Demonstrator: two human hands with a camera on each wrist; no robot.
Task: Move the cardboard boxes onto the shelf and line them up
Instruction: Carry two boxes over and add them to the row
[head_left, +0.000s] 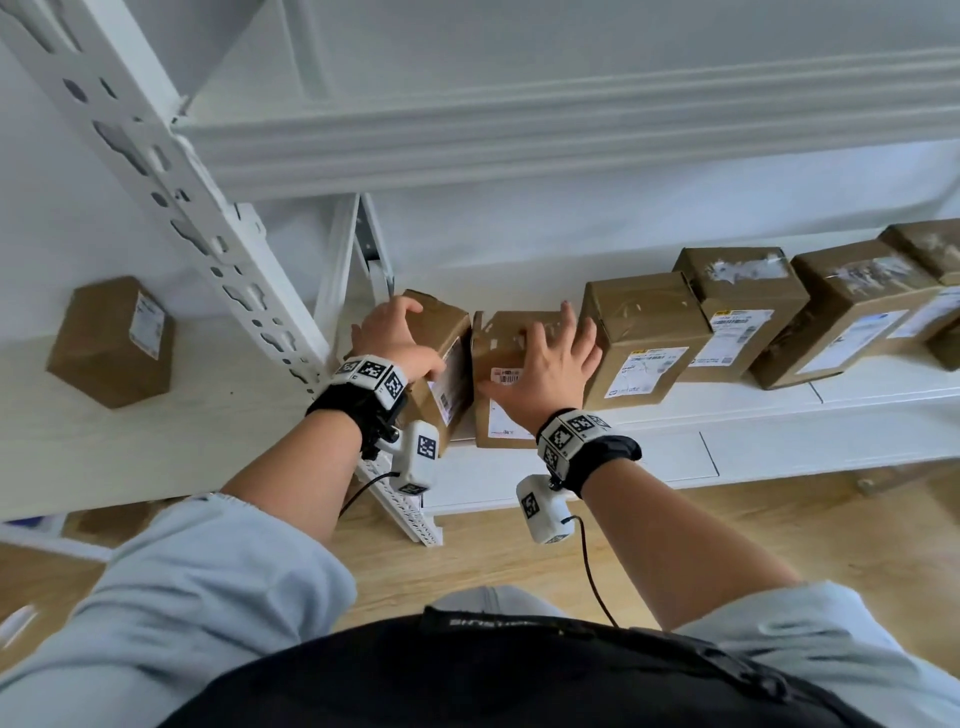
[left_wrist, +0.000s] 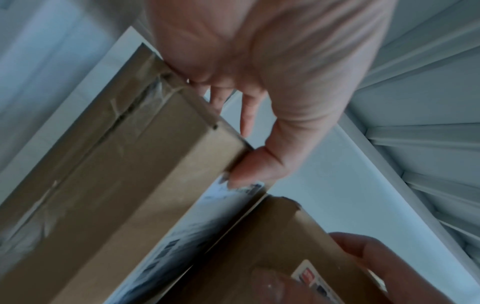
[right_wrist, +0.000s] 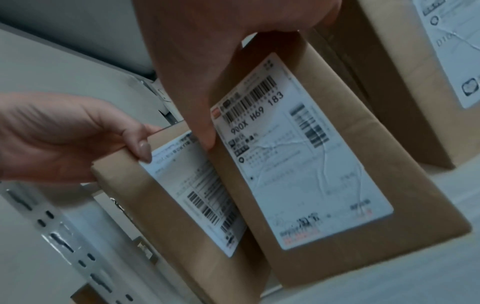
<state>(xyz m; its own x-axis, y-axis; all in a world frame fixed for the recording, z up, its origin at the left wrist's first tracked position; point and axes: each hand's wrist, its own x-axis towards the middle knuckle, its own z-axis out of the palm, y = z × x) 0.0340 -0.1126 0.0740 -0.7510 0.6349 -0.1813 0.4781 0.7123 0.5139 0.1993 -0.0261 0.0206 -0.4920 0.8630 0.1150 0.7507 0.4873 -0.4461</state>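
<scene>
On a white shelf (head_left: 649, 415) we see a row of brown cardboard boxes running off to the right, each with its shipping label facing us. Our left hand (head_left: 395, 338) has its grip closed over the top of the end box (head_left: 441, 338) at the left of the row, thumb on the front face and fingers over the back, tilting it toward its neighbour. We judge this hold steers it flush into line. Our right hand (head_left: 550, 353) rests with splayed, straight fingers on the second box (head_left: 506, 364), probably steadying it against the push. A lone box (head_left: 111, 343) sits apart, beyond the white upright post (head_left: 208, 228). The head view shows the whole row and this stray box. The right wrist view adds readable labels and shows the two boxes touching at the front edge. The left wrist view shows the taped seam on the end box and our left fingers hanging behind it.
</scene>
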